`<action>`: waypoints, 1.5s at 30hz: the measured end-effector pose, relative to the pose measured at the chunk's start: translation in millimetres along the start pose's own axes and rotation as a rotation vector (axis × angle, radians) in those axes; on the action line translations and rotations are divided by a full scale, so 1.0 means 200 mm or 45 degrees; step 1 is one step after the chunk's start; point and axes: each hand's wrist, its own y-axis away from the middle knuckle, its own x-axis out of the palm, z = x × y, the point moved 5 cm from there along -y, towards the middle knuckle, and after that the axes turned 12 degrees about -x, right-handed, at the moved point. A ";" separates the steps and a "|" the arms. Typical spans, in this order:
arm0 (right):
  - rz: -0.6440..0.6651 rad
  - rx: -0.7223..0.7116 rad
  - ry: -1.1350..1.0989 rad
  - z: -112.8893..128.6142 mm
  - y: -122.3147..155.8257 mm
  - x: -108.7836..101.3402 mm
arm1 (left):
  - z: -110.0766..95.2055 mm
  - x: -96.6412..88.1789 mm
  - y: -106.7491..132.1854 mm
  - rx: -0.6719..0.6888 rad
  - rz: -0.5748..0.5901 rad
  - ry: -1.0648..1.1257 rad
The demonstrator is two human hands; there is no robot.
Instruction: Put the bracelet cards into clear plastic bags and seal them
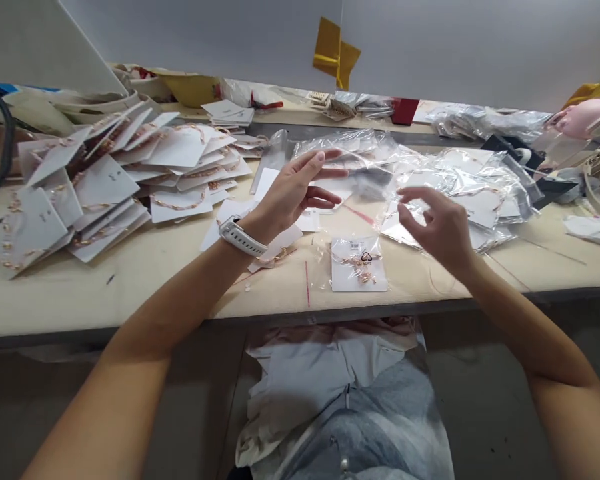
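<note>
While the left hand and right hand hover wide open, fingers spread, nothing in either, the bagged jewelry card just sits near the table's front edge, plastic bags right behind it.

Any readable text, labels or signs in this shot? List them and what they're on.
No word can be read.
Black triangle sign on the clear bag: anything inside it is too small to read.
Small dark print on the white jewellery cards: too small to read.
</note>
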 end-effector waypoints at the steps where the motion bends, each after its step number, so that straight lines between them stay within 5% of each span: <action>1: 0.039 0.132 -0.115 -0.06 -0.02 0.01 | 0.00 0.00 0.00 0.005 -0.008 0.007; 4: 0.458 0.360 -0.537 -0.14 -0.05 0.12 | -0.04 0.01 0.01 0.027 -0.018 0.004; 7: 0.744 0.378 -0.840 -0.11 -0.05 0.22 | -0.11 0.04 0.05 0.035 -0.022 0.018; 11: 0.678 0.380 -0.932 -0.03 -0.07 0.20 | -0.23 0.09 0.14 0.089 0.008 0.053; 21: 0.672 0.201 -0.991 0.16 -0.03 -0.15 | -0.52 0.19 0.42 0.206 -0.033 0.013; 24: 0.722 0.284 -0.940 0.13 0.00 -0.10 | -0.46 0.20 0.37 0.100 -0.046 0.021; 29: 0.790 0.335 -0.807 -0.01 0.04 0.11 | -0.19 0.15 0.16 -0.210 -0.042 0.102; 33: 0.911 0.324 -0.746 -0.10 0.04 0.22 | -0.01 0.13 0.03 -0.261 0.030 0.149; 37: 0.989 0.399 -0.739 -0.19 0.01 0.21 | 0.07 0.11 -0.03 -0.289 0.057 0.150; 45: 0.611 0.702 -1.178 -0.32 -0.13 0.20 | 0.08 0.08 -0.03 -0.268 0.092 0.101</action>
